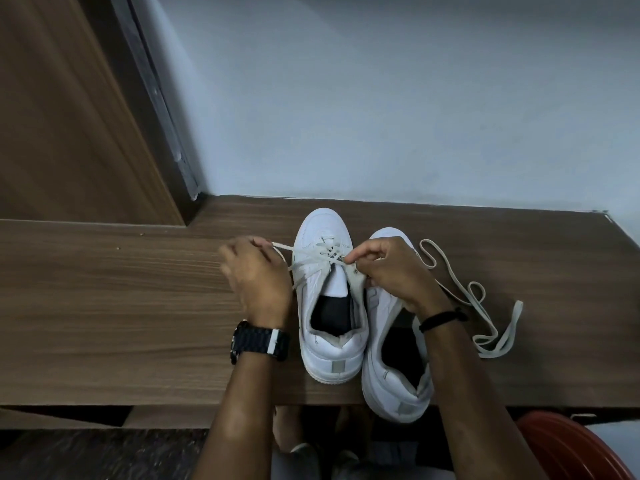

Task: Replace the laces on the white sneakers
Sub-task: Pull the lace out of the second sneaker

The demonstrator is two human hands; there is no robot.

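Two white sneakers stand side by side on a wooden table [121, 306], toes pointing away from me. The left sneaker [327, 289] has a pale lace [318, 256] threaded through its front eyelets. My left hand [258, 273] grips one end of that lace and holds it out to the left. My right hand [384, 265] pinches the other end at an eyelet on the shoe's right side. The right sneaker [391, 358] carries no lace that I can see; my right hand covers its front. A second loose lace [481, 306] lies in loops to its right.
A pale wall [381, 98] rises behind the table, and a brown wooden panel [69, 116] stands at the left. The right sneaker's heel overhangs the table's near edge. A red round object [568, 448] sits below the table at the lower right.
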